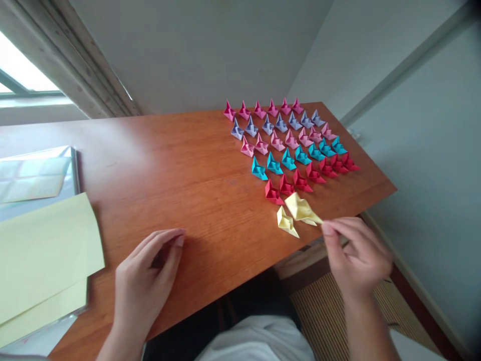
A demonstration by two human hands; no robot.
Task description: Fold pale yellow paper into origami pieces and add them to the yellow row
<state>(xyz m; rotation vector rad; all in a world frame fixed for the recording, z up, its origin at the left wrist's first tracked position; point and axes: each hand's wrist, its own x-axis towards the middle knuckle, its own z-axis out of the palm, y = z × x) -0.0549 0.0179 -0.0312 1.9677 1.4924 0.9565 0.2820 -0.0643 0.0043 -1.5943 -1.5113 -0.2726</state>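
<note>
Right hand (355,258): thumb and forefinger pinched on the pointed tail of a pale yellow paper boat (298,206), crisply creased, held at the front of the rows, just beside a second yellow boat (287,224) on the table (169,175). Left hand (145,278): fingers curled, thumb and forefinger tips together — nothing visible between them. Red boats (272,195), angular and sharp-pointed, stand just behind. The tabletop is wood-grained; its front edge runs near the yellow pieces — bare surface extends leftward to flat yellow sheets (45,250).
</note>
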